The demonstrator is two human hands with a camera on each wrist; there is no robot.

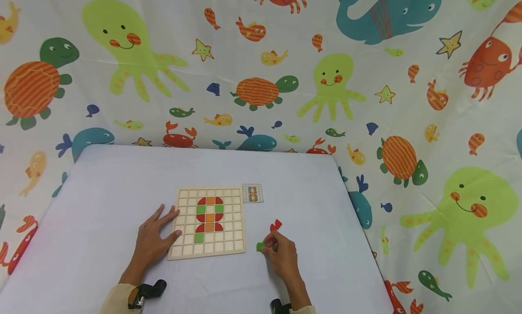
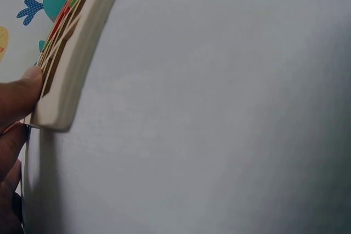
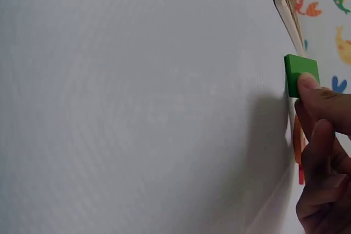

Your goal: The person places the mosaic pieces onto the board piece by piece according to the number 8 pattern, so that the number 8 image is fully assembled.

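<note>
A wooden grid board (image 1: 230,247) lies on the table, with red rounded tiles (image 1: 201,217), orange square tiles (image 1: 210,218) and green square tiles (image 1: 199,238) in its middle columns. Along its left edge rests my left hand (image 1: 152,241), fingers spread, the thumb on the rim; the left wrist view shows this thumb (image 2: 24,89) against the frame. To the right of the board, my right hand (image 1: 282,255) pinches a green square tile (image 3: 299,72) between thumb and finger. Red tiles (image 1: 278,224) lie just beyond that hand, partly hidden by its fingers.
A small pattern card (image 1: 253,193) with a printed grid lies at the board's upper right corner. White cloth covers the table (image 1: 122,178). Behind it hangs a curtain (image 1: 228,69) printed with sea animals.
</note>
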